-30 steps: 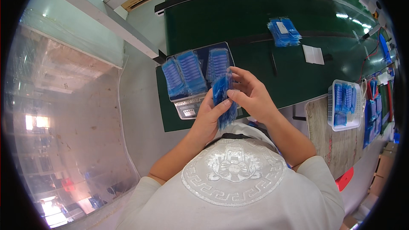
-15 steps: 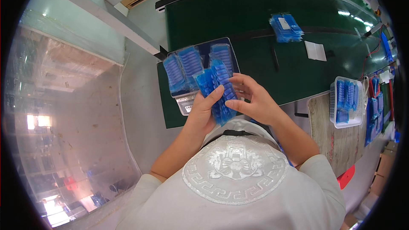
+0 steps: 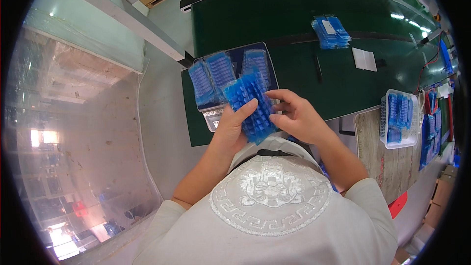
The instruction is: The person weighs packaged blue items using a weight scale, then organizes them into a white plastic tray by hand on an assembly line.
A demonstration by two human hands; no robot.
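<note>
My left hand (image 3: pixel 233 130) is closed on a stack of clear-and-blue packets (image 3: pixel 249 107) filled with rows of blue pieces, its thumb lying across the top. I cannot make out how many packets the stack holds. At the right edge of the stack is my right hand (image 3: pixel 298 117), with thumb and index finger apart and their tips by that edge. Just beyond, more such packets (image 3: pixel 219 70) lie on a scale (image 3: pixel 236 61) with a dark platform. Part of the scale's front panel (image 3: pixel 212 119) is hidden by my left hand.
The scale stands on a green table (image 3: pixel 294 81). Farther right are a pile of blue packets (image 3: pixel 331 33), a black pen (image 3: pixel 318 68) and white paper (image 3: pixel 364 60). A white basket (image 3: pixel 400 140) of blue packets sits on a wooden surface (image 3: pixel 375 154). Plastic sheeting (image 3: pixel 93 132) hangs at left.
The packets in my left hand were partly fanned apart and now lie flatter together. My right hand has shifted slightly right, from over the packets to their edge.
</note>
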